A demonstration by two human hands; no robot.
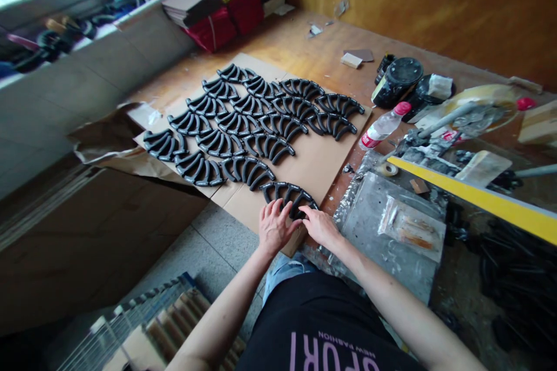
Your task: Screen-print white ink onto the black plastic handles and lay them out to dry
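Near the front edge of the table, my left hand (275, 226) lies over the nearest fan of black curved pieces (285, 191), fingers spread and fingertips on their lower ends. At the right end of that fan, the thumb and fingers of my right hand (321, 226) close on a black curved piece (310, 200), partly hidden by the fingers. The two thumbs nearly meet. Several more fans of glossy black curved pieces (237, 165) lie in overlapping rows on a flat cardboard sheet (313, 156), beyond and left of my hands.
A plastic bottle (385, 126) with a red cap and a black jar (398, 81) stand to the right. Nearby are a grey board (391, 220) and a yellow-edged bar (470, 197). Red bundles (213, 29) sit at the back; a wire rack (130, 324) stands below left.
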